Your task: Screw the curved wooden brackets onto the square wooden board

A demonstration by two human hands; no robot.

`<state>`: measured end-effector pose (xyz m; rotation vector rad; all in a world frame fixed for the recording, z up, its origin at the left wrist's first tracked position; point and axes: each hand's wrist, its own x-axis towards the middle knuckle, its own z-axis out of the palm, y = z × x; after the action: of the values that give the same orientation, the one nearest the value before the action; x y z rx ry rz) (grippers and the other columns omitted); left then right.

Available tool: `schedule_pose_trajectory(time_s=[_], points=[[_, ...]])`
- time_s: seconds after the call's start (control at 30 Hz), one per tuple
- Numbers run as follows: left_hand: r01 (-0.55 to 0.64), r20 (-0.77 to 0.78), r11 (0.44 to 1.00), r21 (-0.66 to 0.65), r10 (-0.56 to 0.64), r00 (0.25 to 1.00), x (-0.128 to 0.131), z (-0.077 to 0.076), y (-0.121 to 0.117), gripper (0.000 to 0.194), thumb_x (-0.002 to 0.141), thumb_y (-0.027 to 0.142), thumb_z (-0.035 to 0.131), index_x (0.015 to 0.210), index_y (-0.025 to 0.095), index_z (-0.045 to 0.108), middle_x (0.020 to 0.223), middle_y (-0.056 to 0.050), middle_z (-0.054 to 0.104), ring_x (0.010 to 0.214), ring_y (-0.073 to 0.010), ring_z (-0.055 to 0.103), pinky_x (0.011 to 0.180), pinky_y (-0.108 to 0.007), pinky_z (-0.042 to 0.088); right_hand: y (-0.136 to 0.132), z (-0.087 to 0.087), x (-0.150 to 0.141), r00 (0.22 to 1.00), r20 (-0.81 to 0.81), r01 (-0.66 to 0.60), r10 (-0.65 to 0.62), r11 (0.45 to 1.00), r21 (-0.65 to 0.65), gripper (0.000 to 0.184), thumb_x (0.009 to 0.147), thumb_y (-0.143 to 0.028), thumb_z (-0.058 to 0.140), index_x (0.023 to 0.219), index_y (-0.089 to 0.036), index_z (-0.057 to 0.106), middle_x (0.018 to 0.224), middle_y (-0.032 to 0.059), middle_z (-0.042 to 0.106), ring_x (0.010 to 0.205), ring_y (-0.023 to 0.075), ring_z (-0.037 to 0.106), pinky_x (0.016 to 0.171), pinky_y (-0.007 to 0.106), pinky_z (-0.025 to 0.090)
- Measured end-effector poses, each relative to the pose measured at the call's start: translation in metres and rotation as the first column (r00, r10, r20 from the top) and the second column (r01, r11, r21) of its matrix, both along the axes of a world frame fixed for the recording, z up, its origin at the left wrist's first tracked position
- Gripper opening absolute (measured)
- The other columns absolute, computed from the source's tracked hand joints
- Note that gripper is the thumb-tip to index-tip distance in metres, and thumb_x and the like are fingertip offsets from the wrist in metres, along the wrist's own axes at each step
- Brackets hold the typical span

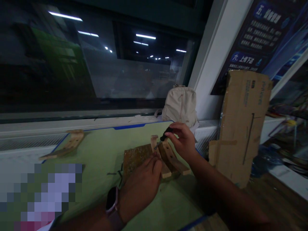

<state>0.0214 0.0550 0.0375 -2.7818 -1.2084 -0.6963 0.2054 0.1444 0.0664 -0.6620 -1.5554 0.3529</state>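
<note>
Right hand [184, 141] is raised, wrist bent, fingertips pinching a small black-handled screwdriver [163, 137] tip-down onto the wooden frame [168, 157] mid-mat; left hand [141, 187] lies palm-down, fingers curled, pressing the frame beside the brown board [136, 157].

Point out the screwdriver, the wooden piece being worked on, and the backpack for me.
screwdriver [165, 134], head view, on its black handle.
wooden piece [171, 158], head view, on the side of the slat with holes.
backpack [180, 104], head view, on the middle of its beige front.
</note>
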Motion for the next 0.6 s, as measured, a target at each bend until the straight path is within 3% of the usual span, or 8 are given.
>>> schedule_pose_trajectory(time_s=[0.07,0.17,0.27,0.37,0.47,0.53,0.6], points=[[-0.008,0.001,1.0,-0.011,0.008,1.0,0.0,0.001,0.0,0.033,0.085,-0.006,0.043,0.108,0.014,0.056,0.114,-0.015,0.068,0.11,-0.027,0.066,0.097,-0.044,0.057,0.0,0.001,0.002,1.0,0.011,0.013,-0.013,1.0,0.029,0.022,0.085,-0.04,0.075,0.096,-0.025,0.064,0.097,0.0042,0.069,0.086,0.0175,0.071,0.077,0.034,0.062],[-0.005,-0.003,1.0,-0.016,0.005,1.0,0.001,0.002,0.0,0.033,0.085,-0.006,0.043,0.108,0.013,0.057,0.115,-0.016,0.068,0.112,-0.0271,0.065,0.099,-0.045,0.056,-0.001,0.004,0.0,0.991,-0.056,-0.127,0.124,0.991,-0.052,0.021,0.091,-0.043,0.067,0.097,-0.025,0.059,0.112,0.0082,0.07,0.098,0.0198,0.073,0.088,0.04,0.061],[-0.014,-0.006,1.0,-0.022,0.013,1.0,0.001,0.003,-0.001,0.033,0.085,-0.005,0.043,0.109,0.011,0.058,0.119,-0.018,0.068,0.115,-0.0286,0.064,0.1,-0.046,0.055,0.0,0.004,0.0,0.97,-0.105,-0.231,0.219,0.965,-0.125,0.022,0.09,-0.042,0.069,0.098,-0.025,0.056,0.105,0.0058,0.074,0.092,0.0189,0.075,0.085,0.04,0.062],[-0.014,-0.009,0.999,-0.034,0.014,1.0,0.0,0.002,-0.002,0.034,0.084,-0.005,0.043,0.109,0.012,0.058,0.122,-0.018,0.068,0.117,-0.0285,0.064,0.101,-0.046,0.055,0.002,-0.001,0.004,0.991,-0.056,-0.122,0.119,0.991,-0.052,0.019,0.087,-0.035,0.075,0.098,-0.026,0.062,0.094,0.0029,0.072,0.086,0.017,0.073,0.079,0.035,0.062],[-0.025,-0.009,0.999,-0.026,0.024,1.0,0.0,0.0,-0.002,0.035,0.083,-0.005,0.044,0.11,0.013,0.058,0.123,-0.016,0.068,0.116,-0.0279,0.065,0.1,-0.046,0.056,0.003,-0.005,0.007,0.999,0.033,-0.035,0.032,0.996,0.087,0.02,0.085,-0.029,0.077,0.102,-0.028,0.067,0.098,0.0042,0.071,0.096,0.0184,0.07,0.085,0.035,0.06],[-0.027,-0.007,1.0,-0.011,0.027,1.0,0.0,-0.001,-0.001,0.038,0.082,-0.005,0.043,0.113,0.012,0.057,0.122,-0.017,0.068,0.115,-0.0283,0.065,0.099,-0.046,0.057,0.001,-0.006,0.005,0.993,0.059,-0.105,0.1,0.991,0.081,0.022,0.089,-0.028,0.072,0.11,-0.029,0.066,0.112,0.007,0.071,0.11,0.0207,0.069,0.096,0.041,0.058],[-0.018,-0.009,1.0,0.002,0.018,1.0,0.0,-0.001,0.0,0.039,0.081,-0.005,0.043,0.113,0.011,0.057,0.12,-0.018,0.069,0.114,-0.029,0.066,0.099,-0.046,0.057,-0.003,-0.005,0.0,0.975,0.033,-0.22,0.22,0.976,-0.005,0.022,0.094,-0.029,0.066,0.115,-0.029,0.062,0.122,0.0083,0.07,0.117,0.0213,0.069,0.101,0.044,0.057]])
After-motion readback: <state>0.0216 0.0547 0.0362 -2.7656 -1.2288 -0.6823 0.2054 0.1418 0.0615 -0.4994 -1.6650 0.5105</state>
